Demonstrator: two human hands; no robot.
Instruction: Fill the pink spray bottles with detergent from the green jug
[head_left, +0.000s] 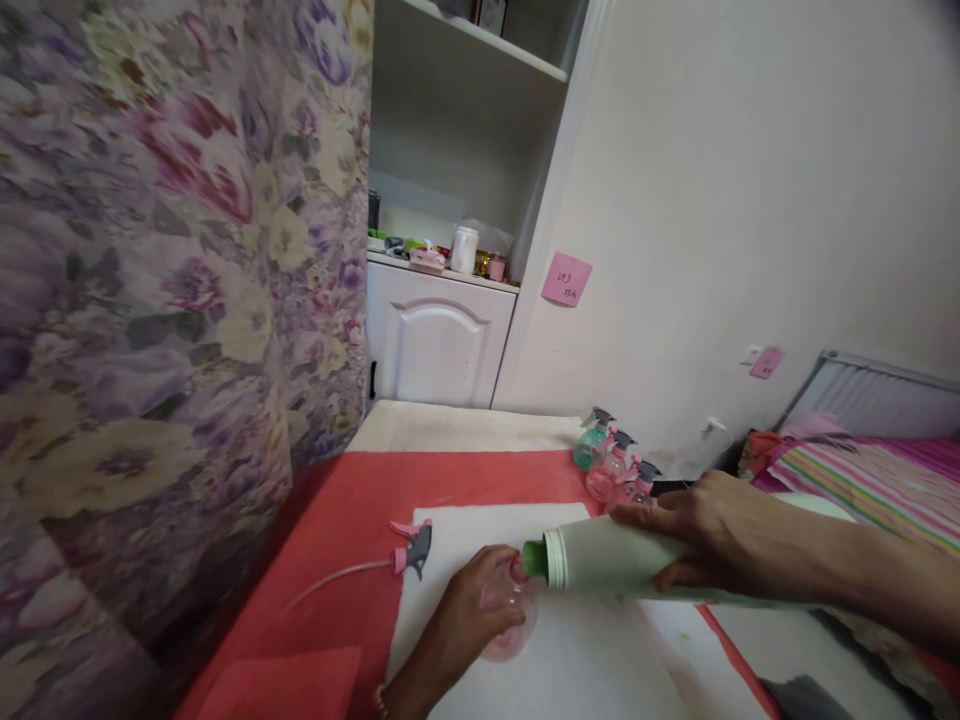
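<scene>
My left hand (pixel 480 600) is wrapped round a clear pink spray bottle (pixel 511 640) with its top off, over the white sheet on the table. In my right hand (pixel 712 530) is a large pale green bottle (pixel 615 553), tipped nearly level. Its green spout (pixel 535 558) meets the pink bottle's neck; whether liquid flows, I cannot make out. A pink and grey spray head (pixel 416 548) with a long thin tube lies to the left, at the sheet's edge.
Several spray bottles (pixel 616 468) with heads on, green and pink, stand at the table's far right. A red cloth (pixel 330 545) lies under the white sheet (pixel 570 660). A floral curtain (pixel 187 300) hangs at left; a white cabinet (pixel 442 335) stands behind, a bed (pixel 862 460) at right.
</scene>
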